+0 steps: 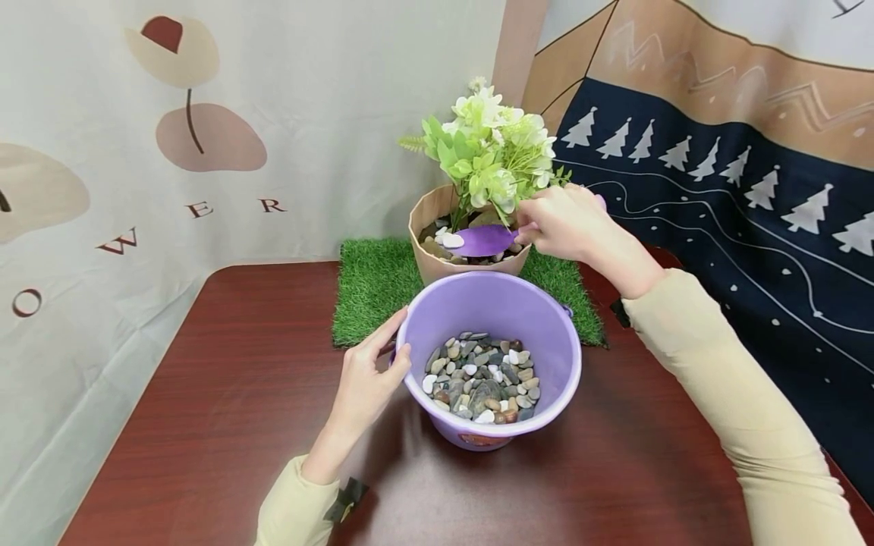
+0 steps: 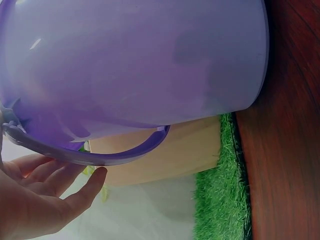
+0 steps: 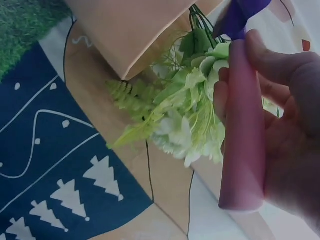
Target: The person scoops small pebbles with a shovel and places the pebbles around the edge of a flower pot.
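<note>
A purple bucket (image 1: 572, 356) stands on the table with mixed pebbles (image 1: 478, 379) in its bottom. My left hand (image 1: 372, 371) holds its left rim, thumb over the edge and other fingers outside, near the bucket's purple handle (image 2: 100, 159). My right hand (image 1: 570, 224) grips the pink handle (image 3: 242, 135) of a toy shovel, whose purple blade (image 1: 486, 241) is tilted over the flowerpot (image 1: 437, 265). White pebbles (image 1: 451, 240) lie at the blade's tip; whether they still touch it I cannot tell. Stones partly fill the pot around white-green flowers (image 1: 488, 144).
Under the pot lies a green turf mat (image 1: 372, 288), partly behind the bucket. The reddish-brown table (image 1: 259, 394) extends to both sides. Printed cloths hang close behind, one pale (image 1: 307, 114) and one navy with white trees (image 1: 717, 220).
</note>
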